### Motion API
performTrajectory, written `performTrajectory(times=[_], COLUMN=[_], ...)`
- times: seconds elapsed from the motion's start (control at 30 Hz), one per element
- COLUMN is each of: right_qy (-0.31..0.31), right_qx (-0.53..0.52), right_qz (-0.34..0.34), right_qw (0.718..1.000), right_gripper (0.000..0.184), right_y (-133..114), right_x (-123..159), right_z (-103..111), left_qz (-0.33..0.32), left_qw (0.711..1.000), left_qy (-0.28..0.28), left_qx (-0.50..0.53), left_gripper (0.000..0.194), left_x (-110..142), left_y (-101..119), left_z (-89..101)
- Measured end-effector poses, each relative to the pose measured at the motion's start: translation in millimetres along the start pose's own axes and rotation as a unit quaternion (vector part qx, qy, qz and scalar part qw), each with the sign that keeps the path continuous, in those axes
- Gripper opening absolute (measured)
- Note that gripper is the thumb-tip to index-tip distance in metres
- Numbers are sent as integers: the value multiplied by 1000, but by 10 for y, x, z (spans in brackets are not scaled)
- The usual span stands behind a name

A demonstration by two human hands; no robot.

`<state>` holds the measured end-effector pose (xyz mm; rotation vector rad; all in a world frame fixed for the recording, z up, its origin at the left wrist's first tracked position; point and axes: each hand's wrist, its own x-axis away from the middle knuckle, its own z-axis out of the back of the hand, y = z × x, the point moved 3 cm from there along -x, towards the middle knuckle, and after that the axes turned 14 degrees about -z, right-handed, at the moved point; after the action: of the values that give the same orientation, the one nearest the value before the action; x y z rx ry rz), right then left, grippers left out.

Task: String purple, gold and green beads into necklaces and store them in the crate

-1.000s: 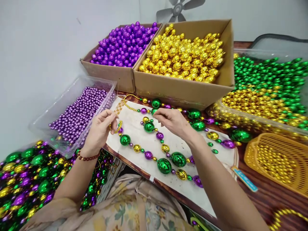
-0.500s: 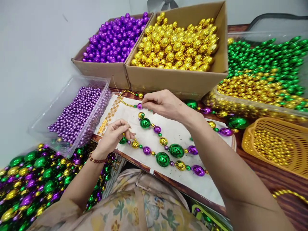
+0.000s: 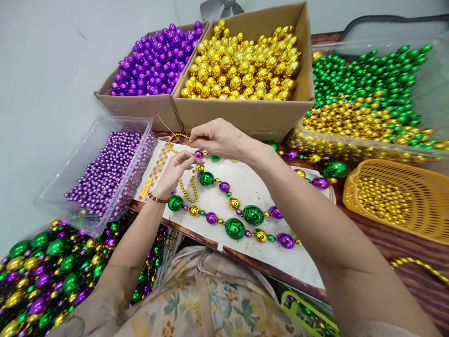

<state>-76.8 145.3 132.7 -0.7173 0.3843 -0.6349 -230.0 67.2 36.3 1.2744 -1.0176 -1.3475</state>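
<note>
My left hand [image 3: 175, 173], a bead bracelet [image 3: 157, 198] on its wrist, is closed in a pinch beside the bead strand's end. A thread seems to be between its fingertips, though too fine to see clearly. Just above and right, my right hand [image 3: 215, 138] pinches a thin thread [image 3: 168, 126], whose free end sticks up to the left. Below the hands, a bead garland [image 3: 253, 215] of large green, purple and gold beads lies in rows on the white board [image 3: 210, 234]. A loop of small gold beads [image 3: 189, 191] lies just below my left hand.
Cardboard boxes of purple beads [image 3: 157, 61] and gold beads [image 3: 242, 65] stand behind. A clear tub of small purple beads [image 3: 108, 173] is left. At right are a tub of green and gold beads [image 3: 365, 107] and an orange basket [image 3: 421, 206]. Finished-looking garlands [image 3: 45, 276] heap at lower left.
My left hand has moved up and right, close under my right hand. The gold bead loop below it now shows. The view has shifted slightly.
</note>
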Motion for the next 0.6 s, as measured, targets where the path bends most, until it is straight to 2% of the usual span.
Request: performTrajectory(times=[0.13,0.27,0.37,0.47,0.6], right_qy=[22,76,90,82,63], right_qx=[-16,-12,2,25,75], right_qz=[-10,-60,-98,-127,-177], right_qw=[1000,995,991,988,979], right_gripper=[21,21,20,21,25], right_y=[100,305,489,646,814], right_x=[-60,-134,-168,-210,-267], right_z=[-21,-6,-22,-135,-361], left_qz=[-19,17,54,77,87], left_qw=[1000,998,995,994,990], left_qy=[17,16,14,17,62], left_qx=[-6,53,83,81,96], left_gripper=[25,29,31,30,27], left_x=[-9,92,229,359,472], left_y=[-98,-176,-205,-223,-265], left_z=[18,33,66,98,102])
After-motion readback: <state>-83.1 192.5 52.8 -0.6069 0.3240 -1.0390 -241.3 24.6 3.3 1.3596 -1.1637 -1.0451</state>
